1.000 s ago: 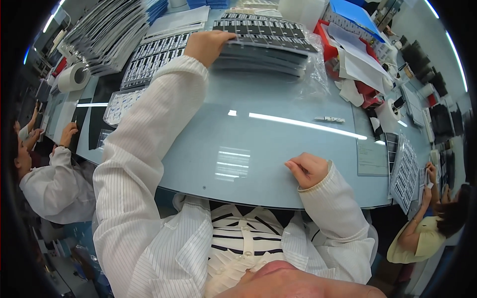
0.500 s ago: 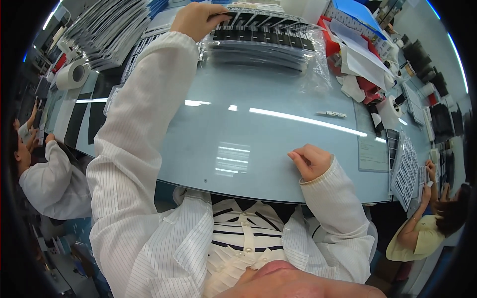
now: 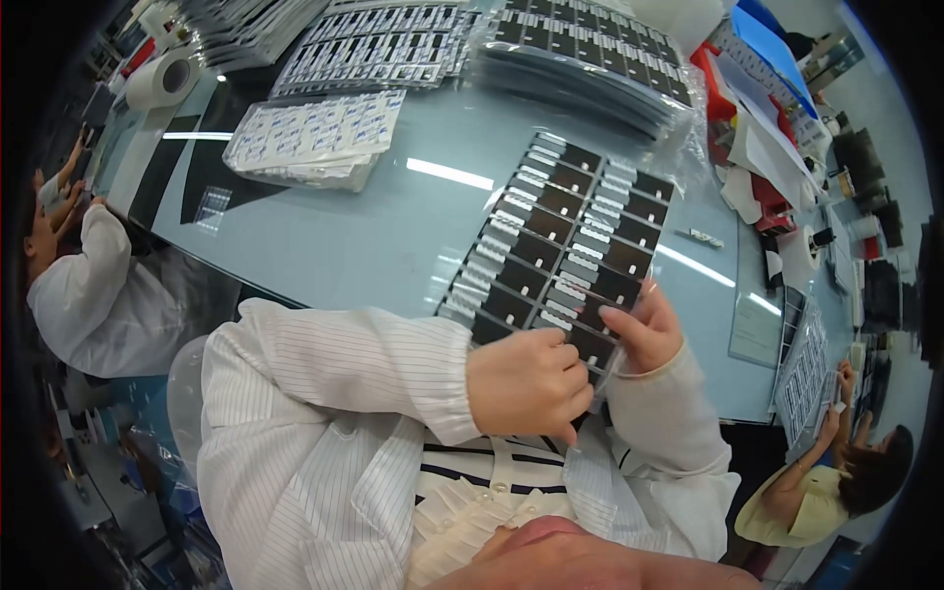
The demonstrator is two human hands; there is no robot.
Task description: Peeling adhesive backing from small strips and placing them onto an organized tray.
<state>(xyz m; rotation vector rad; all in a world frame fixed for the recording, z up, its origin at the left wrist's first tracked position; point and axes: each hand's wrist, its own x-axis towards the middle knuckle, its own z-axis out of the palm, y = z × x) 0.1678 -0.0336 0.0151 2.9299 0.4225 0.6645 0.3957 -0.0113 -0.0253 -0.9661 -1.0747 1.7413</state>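
Observation:
A sheet of black rectangular pieces (image 3: 531, 251) with pale wavy-edged strips is held at a slant over the front of the table. My right hand (image 3: 647, 329) grips its near right edge, with the thumb on top and the fingers mostly beneath. Curled closed, my left hand (image 3: 528, 383) lies across the sheet's near end, its knuckles up; what its fingers hold, if anything, is hidden. Farther back, a stack of similar black sheets (image 3: 590, 74) rests in clear plastic.
A pile of white printed sheets (image 3: 315, 138) lies at the left, with patterned black-and-white sheets (image 3: 379, 44) behind it. A white roll (image 3: 162, 79) stands far left. Red trays (image 3: 723, 108) with papers are at the back right. Co-workers sit at both sides.
My left hand has come back from the far stack to the near edge. A black sheet is now in front of me, and my right hand has closed on its edge.

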